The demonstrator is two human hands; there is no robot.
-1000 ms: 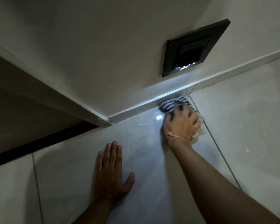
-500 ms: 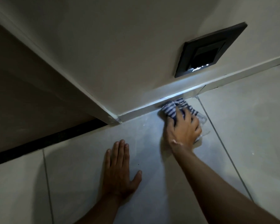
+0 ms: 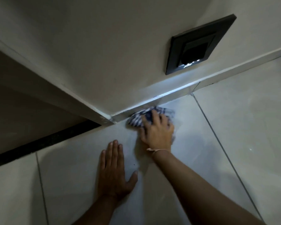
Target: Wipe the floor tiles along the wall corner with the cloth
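Nearest you, both forearms come in from the bottom edge, cut off there. Your left hand (image 3: pixel 114 172) lies flat on the floor tile (image 3: pixel 81 159), palm down, fingers straight & close together, thumb out to the right; it grips nothing. A small dark speck sits on the tile just right of those fingers, btwn the two hands.

Further out, your right hand (image 3: pixel 157 132) presses down on the cloth (image 3: pixel 137 120), w/ a thin string band (image 3: pixel 159 149) round the wrist. Fingers are spread & bent over the fabric, so the hand is closed on it from above; thumb side points left. The hand & cloth are motion-blurred, so can't tell exactly how the fingertips dig in.

The cloth is blue/white striped, bunched. Most of it sticks out beyond & left of your right fingertips, a bit shows to their right; what's under the palm is hidden. Its far edge touches the skirting (image 3: pixel 152 101) at the wall base, just right of the wall corner (image 3: pixel 109 118).

A grout line (image 3: pixel 217 135) runs diagonally to the right of the right hand, another left of the left hand. A dark strip (image 3: pixel 44 140) runs along the floor left of the corner; space beyond is too dark to read. On the wall (image 3: pixel 104 46) past the fingers, up right, a black square fixture (image 3: pixel 199 44) shines small lights down onto the skirting.
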